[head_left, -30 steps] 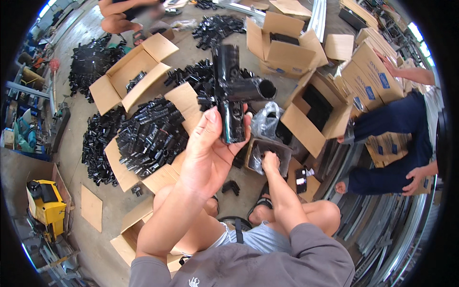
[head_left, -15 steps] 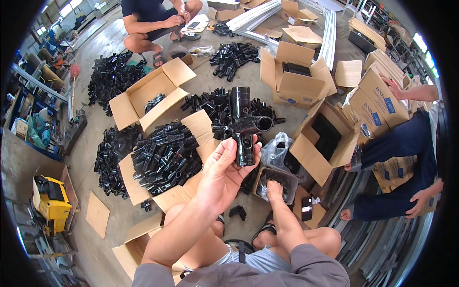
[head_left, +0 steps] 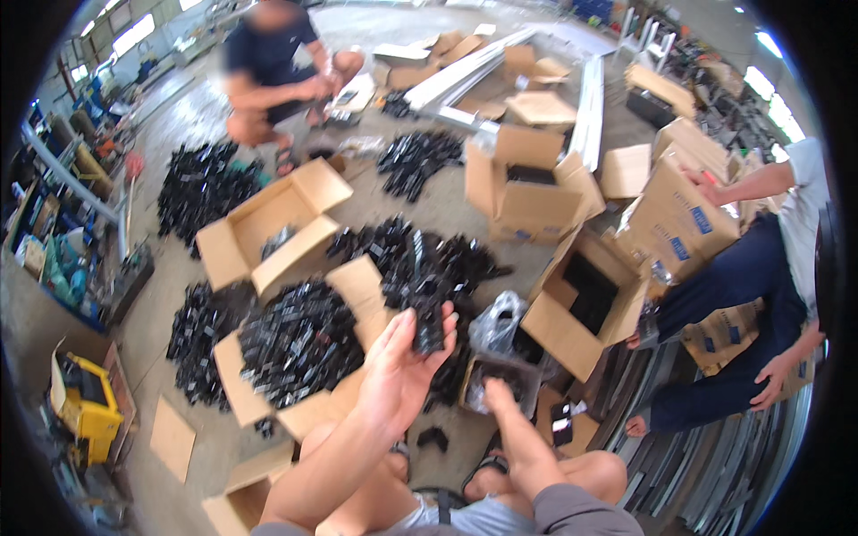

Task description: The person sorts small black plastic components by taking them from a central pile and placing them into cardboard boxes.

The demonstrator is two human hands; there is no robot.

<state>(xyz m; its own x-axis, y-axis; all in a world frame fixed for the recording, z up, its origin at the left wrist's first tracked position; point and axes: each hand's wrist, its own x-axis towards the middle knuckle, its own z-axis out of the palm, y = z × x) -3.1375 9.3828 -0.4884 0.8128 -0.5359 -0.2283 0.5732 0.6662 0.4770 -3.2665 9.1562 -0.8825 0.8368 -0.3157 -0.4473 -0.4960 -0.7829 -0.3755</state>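
At frame centre, the left hand (head_left: pixel 393 371) holds a black pipe joint (head_left: pixel 429 329), now turned; the right hand (head_left: pixel 500 397), inside the bin (head_left: pixel 529 376), hides its grip.

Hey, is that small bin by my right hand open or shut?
Open: no lid covers the bin, and your right hand dips in through its uncovered top.

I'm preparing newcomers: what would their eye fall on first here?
Probably the black tubular fitting, held up near the centre in the left hand. Next, the heap of black fittings in an open brown cardboard box, left of it. Then the boxy yellow-and-black machine at lower left.
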